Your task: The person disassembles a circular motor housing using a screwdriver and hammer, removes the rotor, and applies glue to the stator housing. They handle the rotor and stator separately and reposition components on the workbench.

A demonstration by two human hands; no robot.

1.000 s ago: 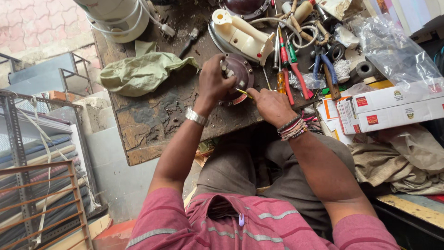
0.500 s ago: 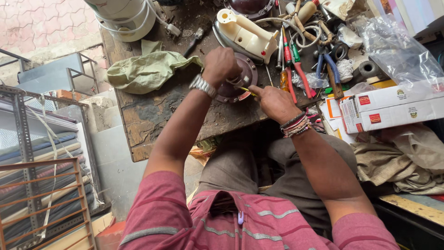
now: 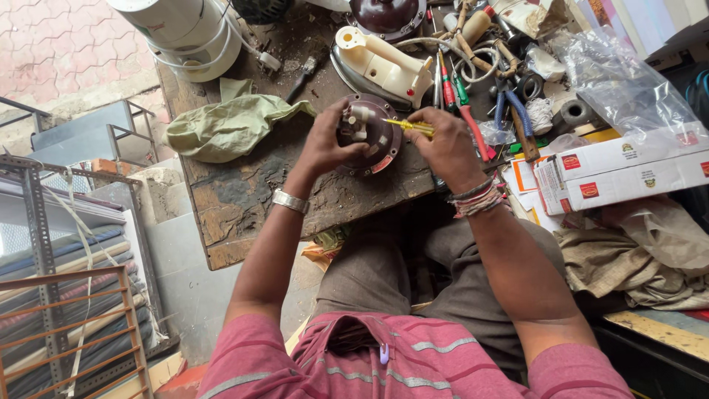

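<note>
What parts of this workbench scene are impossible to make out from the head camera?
- Screwdriver tip: too small to tell what it touches on the round brown part.
- Right hand grip: fingers curl over the handle.
- Left hand hides the part's near side.
- White canister: cut off by the top edge.
- Tool pile: too tangled to sort.

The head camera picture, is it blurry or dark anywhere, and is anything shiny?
Head view: soft, even daylight, no hard shadows; the round motor part and both hands look sharp; the plastic bag shows pale glare; the edges of the picture bend a little, as with a wide lens.
</note>
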